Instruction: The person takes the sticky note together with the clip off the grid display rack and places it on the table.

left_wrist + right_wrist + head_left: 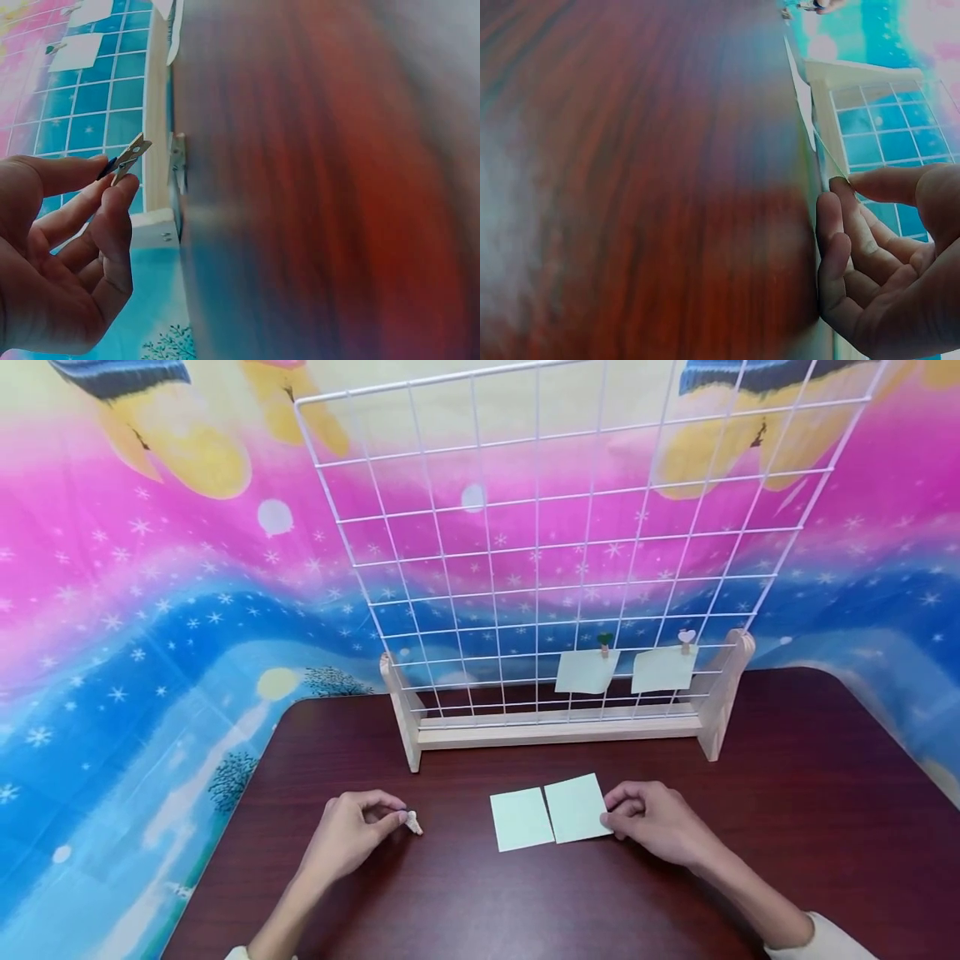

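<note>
My left hand (pixel 354 833) pinches a small wooden clothespin (pixel 133 157) between thumb and fingertips, just above the table; a dark piece shows on it beside the thumb. Two pale green paper squares lie side by side near the table's middle: a left paper square (pixel 521 819) and a right paper square (pixel 577 807). At the right square's outer edge, my right hand (pixel 660 820) pinches the paper between thumb and fingers. In the right wrist view, that paper's thin edge (pixel 829 156) is tilted up from the table at the fingertips.
Behind the papers stands a white wire grid (pixel 517 560) in a wooden base (pixel 558 735). Two notes, a left note (pixel 585 673) and a right note (pixel 662 670), hang low on its right side from a green-topped clip (pixel 604 643) and a pale heart-topped clip (pixel 686 642). Patterned cloth surrounds the table.
</note>
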`<move>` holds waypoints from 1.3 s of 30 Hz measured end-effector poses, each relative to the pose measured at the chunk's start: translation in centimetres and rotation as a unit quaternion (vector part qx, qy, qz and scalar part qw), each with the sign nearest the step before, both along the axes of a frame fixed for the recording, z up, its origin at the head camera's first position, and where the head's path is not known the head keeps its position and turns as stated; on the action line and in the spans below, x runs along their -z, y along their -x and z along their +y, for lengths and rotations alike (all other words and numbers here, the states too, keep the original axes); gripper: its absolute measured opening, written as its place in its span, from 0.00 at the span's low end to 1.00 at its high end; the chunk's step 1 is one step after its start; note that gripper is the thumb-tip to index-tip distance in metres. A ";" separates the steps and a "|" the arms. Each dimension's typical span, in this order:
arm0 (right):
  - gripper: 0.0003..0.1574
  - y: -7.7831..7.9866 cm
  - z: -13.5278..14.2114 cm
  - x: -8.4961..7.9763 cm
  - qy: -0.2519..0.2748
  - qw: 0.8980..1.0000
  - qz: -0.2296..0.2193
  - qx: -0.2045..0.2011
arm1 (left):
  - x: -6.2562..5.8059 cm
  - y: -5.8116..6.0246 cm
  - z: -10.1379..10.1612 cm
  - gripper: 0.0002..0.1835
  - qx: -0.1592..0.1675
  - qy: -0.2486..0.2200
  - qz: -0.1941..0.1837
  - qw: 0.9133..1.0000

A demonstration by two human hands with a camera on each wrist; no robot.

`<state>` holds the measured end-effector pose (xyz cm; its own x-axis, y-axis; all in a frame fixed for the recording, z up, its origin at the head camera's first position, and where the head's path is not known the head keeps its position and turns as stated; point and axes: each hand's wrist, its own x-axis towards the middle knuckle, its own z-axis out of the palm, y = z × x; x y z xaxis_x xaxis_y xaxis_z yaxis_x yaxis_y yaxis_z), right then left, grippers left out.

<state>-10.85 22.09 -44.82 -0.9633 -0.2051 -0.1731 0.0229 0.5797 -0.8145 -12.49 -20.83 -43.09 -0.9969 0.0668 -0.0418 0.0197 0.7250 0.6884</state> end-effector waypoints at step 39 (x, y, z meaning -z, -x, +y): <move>0.12 0.6 1.0 -1.3 -0.073 0.996 0.058 0.004 | -2.2 -0.3 -0.2 0.13 0.002 0.051 0.042 0.998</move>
